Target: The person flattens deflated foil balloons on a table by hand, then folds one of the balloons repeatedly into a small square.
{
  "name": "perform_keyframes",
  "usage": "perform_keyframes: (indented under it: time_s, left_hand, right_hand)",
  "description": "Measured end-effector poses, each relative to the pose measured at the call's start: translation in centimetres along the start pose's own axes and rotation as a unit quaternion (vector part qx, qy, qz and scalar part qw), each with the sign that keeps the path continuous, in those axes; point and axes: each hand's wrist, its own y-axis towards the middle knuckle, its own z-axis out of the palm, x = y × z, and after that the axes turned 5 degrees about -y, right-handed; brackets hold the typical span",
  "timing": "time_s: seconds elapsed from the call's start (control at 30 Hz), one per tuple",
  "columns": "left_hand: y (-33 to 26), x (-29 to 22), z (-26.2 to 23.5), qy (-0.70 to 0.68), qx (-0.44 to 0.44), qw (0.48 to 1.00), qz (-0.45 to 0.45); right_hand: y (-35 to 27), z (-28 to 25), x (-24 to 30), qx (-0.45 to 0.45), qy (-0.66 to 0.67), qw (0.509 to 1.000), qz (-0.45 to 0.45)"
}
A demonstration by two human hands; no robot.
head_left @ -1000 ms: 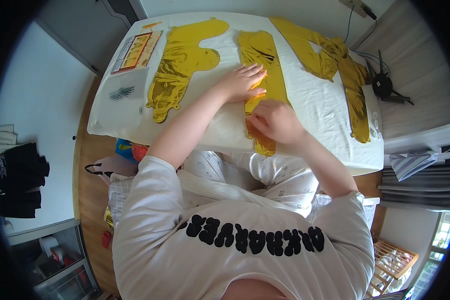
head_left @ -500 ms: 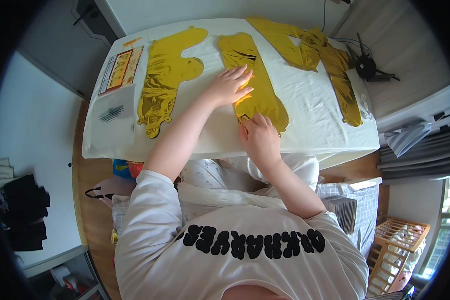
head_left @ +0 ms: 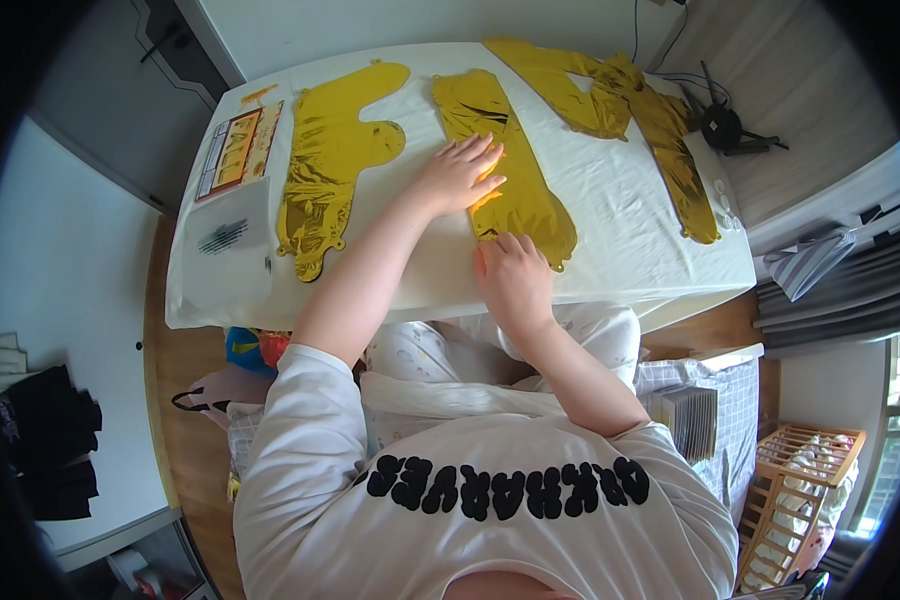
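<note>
Flat gold foil balloons lie on a table covered with a white cloth (head_left: 630, 250). My left hand (head_left: 458, 176) presses flat, fingers spread, on the middle gold balloon (head_left: 515, 190). My right hand (head_left: 513, 272) rests on the near end of the same balloon, fingers curled at its lower edge. Another gold balloon (head_left: 330, 160) lies to the left, apart from both hands. A crumpled gold balloon (head_left: 630, 110) stretches along the far right of the table.
A clear packet and a printed card (head_left: 232, 160) lie at the table's left end. A black device with cables (head_left: 720, 125) sits at the far right corner. Bags (head_left: 240, 350) lie on the floor left of my knees; a wooden rack (head_left: 800, 480) stands lower right.
The view has shifted so the table sits more to the left. My left hand stays pressed on the middle balloon; my right hand has slid toward its near end.
</note>
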Motion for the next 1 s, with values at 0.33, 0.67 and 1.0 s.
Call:
perform_keyframes:
  time_s: [0.33, 0.67, 1.0]
  left_hand:
    - [0.1, -0.4, -0.3, 0.017, 0.020, 1.000, -0.016]
    - [0.0, -0.4, -0.6, -0.017, 0.024, 0.999, -0.023]
    - [-0.3, -1.0, -2.1, -0.116, 0.004, 0.993, -0.021]
  right_hand:
    - [0.3, -0.1, 0.0, -0.015, 0.049, 0.998, 0.023]
    - [1.2, -0.3, -2.0, 0.026, 0.251, 0.962, 0.106]
    - [1.9, 0.0, -3.3, 0.061, 0.263, 0.954, 0.128]
